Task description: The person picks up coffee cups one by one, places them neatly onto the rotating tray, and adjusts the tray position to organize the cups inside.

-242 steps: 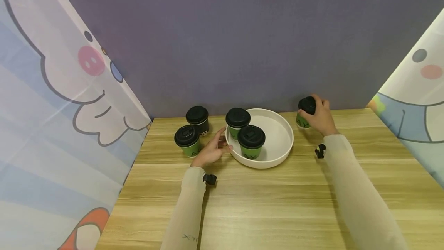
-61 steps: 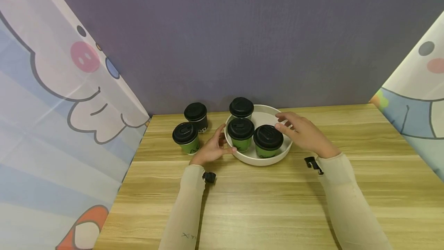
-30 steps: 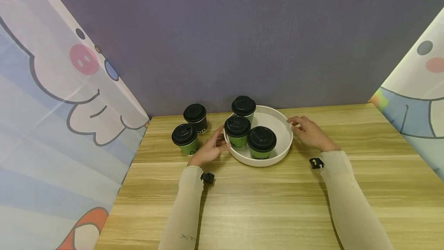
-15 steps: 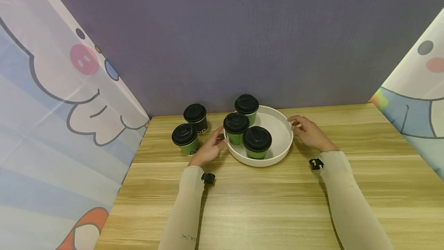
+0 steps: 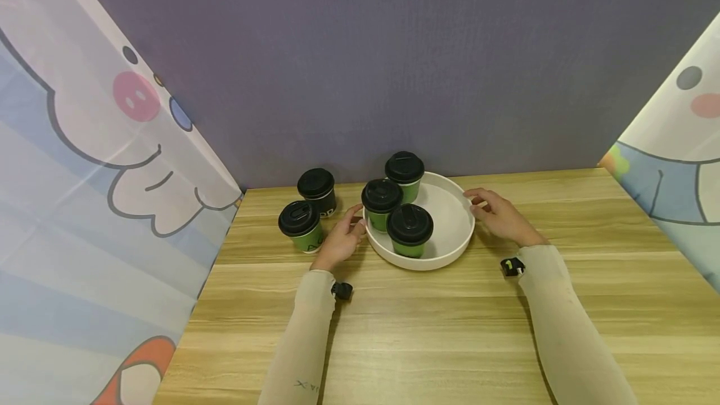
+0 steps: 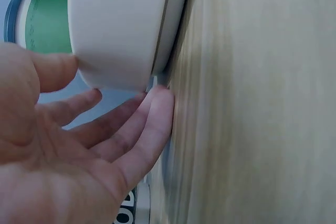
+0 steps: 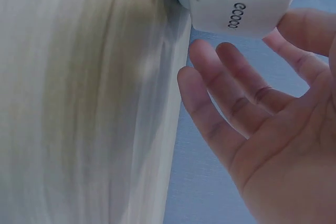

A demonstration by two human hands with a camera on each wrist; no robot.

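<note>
A round white tray (image 5: 454, 220) stands on the table and bears three green paper cups with black lids: a front cup (image 5: 409, 230), a left cup (image 5: 381, 202) and a back cup (image 5: 405, 170). At the tray's left side, my left hand (image 5: 339, 242) touches the outer wall with its thumb and fingertips. My right hand (image 5: 500, 214) lies at the opposite side, thumb and forefinger against the wall. In the right wrist view the other fingers of the right hand (image 7: 283, 103) are spread and relaxed, apart from the tray (image 7: 236, 3), which shows a row of small rings.
Left of the tray stand a green lidded cup (image 5: 304, 230) and a dark lidded cup (image 5: 317, 191), both close to my left hand. A grey-purple wall (image 5: 360, 67) closes off the back of the wooden table (image 5: 427, 336). Printed cartoon cloths hang at both sides.
My right hand set a third cup into the tray, then moved to its right rim. The tray has since turned clockwise: front cup leftwards, back cup rightwards. The left hand shifted slightly along the wall.
</note>
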